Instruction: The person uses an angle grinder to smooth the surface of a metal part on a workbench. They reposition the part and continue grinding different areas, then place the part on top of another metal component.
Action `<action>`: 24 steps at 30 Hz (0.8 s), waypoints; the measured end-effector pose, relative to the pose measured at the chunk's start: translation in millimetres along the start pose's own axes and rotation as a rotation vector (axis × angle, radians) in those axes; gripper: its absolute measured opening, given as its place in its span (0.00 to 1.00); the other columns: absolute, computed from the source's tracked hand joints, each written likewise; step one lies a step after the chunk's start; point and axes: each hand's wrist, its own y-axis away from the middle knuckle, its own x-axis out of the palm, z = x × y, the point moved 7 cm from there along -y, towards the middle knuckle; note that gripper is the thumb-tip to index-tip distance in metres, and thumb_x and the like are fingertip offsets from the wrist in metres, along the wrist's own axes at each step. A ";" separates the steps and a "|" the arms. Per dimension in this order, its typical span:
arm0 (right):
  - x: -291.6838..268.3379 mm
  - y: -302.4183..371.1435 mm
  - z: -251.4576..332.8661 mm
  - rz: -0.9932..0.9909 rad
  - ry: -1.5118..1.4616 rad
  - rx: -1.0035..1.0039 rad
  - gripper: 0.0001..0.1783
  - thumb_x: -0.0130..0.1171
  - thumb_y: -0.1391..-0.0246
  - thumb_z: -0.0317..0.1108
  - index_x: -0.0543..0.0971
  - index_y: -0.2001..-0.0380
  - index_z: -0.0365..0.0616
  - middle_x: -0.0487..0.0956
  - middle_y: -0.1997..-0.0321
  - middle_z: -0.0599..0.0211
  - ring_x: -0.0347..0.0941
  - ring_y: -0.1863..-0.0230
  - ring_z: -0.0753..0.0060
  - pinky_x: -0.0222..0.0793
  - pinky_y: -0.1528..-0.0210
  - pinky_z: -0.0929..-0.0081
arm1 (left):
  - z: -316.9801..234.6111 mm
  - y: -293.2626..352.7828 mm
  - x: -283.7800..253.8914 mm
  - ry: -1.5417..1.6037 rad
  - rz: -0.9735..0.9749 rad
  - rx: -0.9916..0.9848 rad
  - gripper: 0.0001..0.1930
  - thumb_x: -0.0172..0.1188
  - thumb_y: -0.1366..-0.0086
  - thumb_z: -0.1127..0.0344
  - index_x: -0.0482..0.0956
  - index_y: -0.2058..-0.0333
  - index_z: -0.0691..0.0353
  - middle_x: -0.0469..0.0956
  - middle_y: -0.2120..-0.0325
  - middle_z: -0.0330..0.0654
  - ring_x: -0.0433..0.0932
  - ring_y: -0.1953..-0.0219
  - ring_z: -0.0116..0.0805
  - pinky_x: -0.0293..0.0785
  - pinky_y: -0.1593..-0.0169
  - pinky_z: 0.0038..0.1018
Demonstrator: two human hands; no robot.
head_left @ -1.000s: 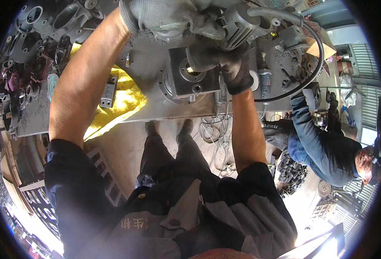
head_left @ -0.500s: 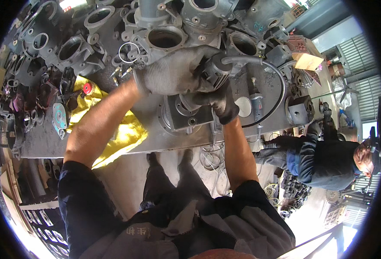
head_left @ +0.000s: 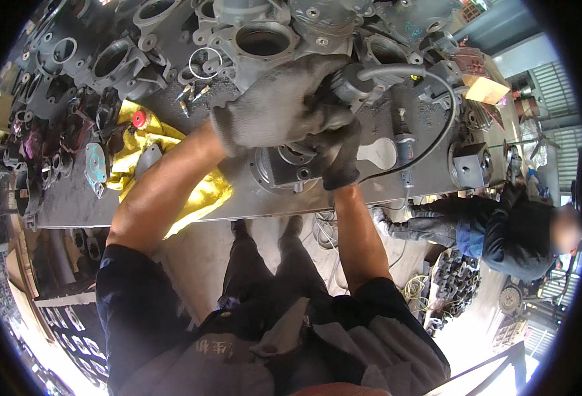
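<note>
Both my hands wear dark grey knit gloves. My left hand (head_left: 284,109) is wrapped around the upper body of a dark corded power tool (head_left: 352,86). Lower down and to the right, my right hand (head_left: 339,155) is closed around the same tool. A thick black cable (head_left: 451,99) leaves its rear end and curves right, down to the bench edge. The tool's working end is hidden by the gloves. Directly beneath my hands sits a grey metal casting (head_left: 279,170) with a round flange and bolt holes, partly covered by the gloves.
Large metal housings (head_left: 262,41) crowd the bench's far side. Left are a yellow cloth (head_left: 202,195), a red round cap (head_left: 140,119) and small castings. A metal ring (head_left: 205,63) lies behind my left hand. A slim blue-grey tool (head_left: 405,153) lies right. Another person (head_left: 502,231) stands farther right.
The tool's rear end and cable have tipped to the right, and both hands have turned with it. The whole view has shifted slightly. The casting stays under my hands.
</note>
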 end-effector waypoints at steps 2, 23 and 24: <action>0.2 -1.3 10.5 0.013 -0.006 0.017 0.19 0.73 0.64 0.31 0.81 0.66 0.38 0.85 0.65 0.62 0.80 0.65 0.67 0.76 0.61 0.69 | -5.1 -1.4 -2.2 -0.068 0.054 0.080 0.36 0.64 0.38 0.71 0.59 0.33 0.65 0.73 0.42 0.56 0.74 0.39 0.45 0.71 0.37 0.38; -2.3 -8.7 -5.3 0.047 0.170 -0.047 0.18 0.68 0.60 0.28 0.81 0.61 0.36 0.84 0.63 0.61 0.80 0.63 0.66 0.76 0.60 0.68 | 2.2 -5.8 -1.6 -0.189 -0.166 0.154 0.34 0.72 0.43 0.59 0.69 0.40 0.64 0.80 0.55 0.55 0.81 0.52 0.49 0.76 0.48 0.38; -3.3 -9.7 -6.3 0.037 0.221 -0.061 0.21 0.70 0.61 0.28 0.80 0.60 0.37 0.84 0.62 0.61 0.80 0.62 0.66 0.76 0.58 0.68 | 2.5 -5.4 -1.7 -0.224 -0.189 0.151 0.35 0.72 0.43 0.56 0.70 0.40 0.63 0.80 0.57 0.55 0.82 0.54 0.51 0.77 0.49 0.39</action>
